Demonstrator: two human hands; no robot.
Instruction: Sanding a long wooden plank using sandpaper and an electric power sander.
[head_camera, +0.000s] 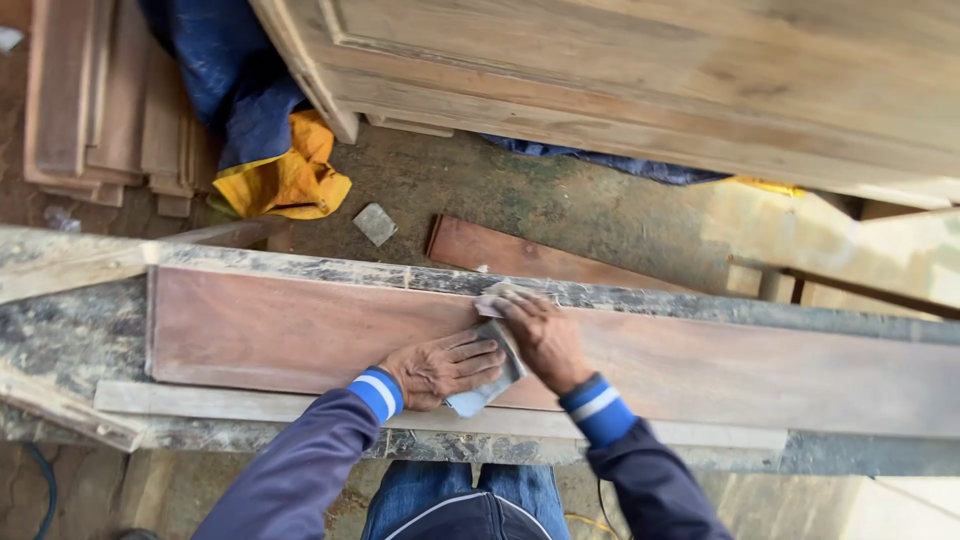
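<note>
- Nearest the camera, at 6 o'clock, the person's blue-jeaned legs (460, 495) and two dark sleeves with blue, white-striped cuffs.
- Just beyond, the left hand (440, 368) lies flat, fingers spread open and pressed down on a grey sheet of sandpaper (490, 378).
- The right hand (545, 340) at 1 o'clock from it presses the sheet's far end, fingers bent over it; a firm grip cannot be told.
- The sandpaper looks thin, limp and light; it probably handles best pinned under flat palms.
- It lies on a long reddish board (750, 365), which looks stiff and heavy, running 9 to 3 o'clock along a worn, dusty table (70, 340).
- Farther, at 12 o'clock, a loose plank (520, 255) on the dirt floor.
- At 11 o'clock, yellow cloth (290, 180), blue tarp (225, 60), stacked planks (100, 100).
- Farthest, at 1 o'clock, a pale panelled door (650, 70).
</note>
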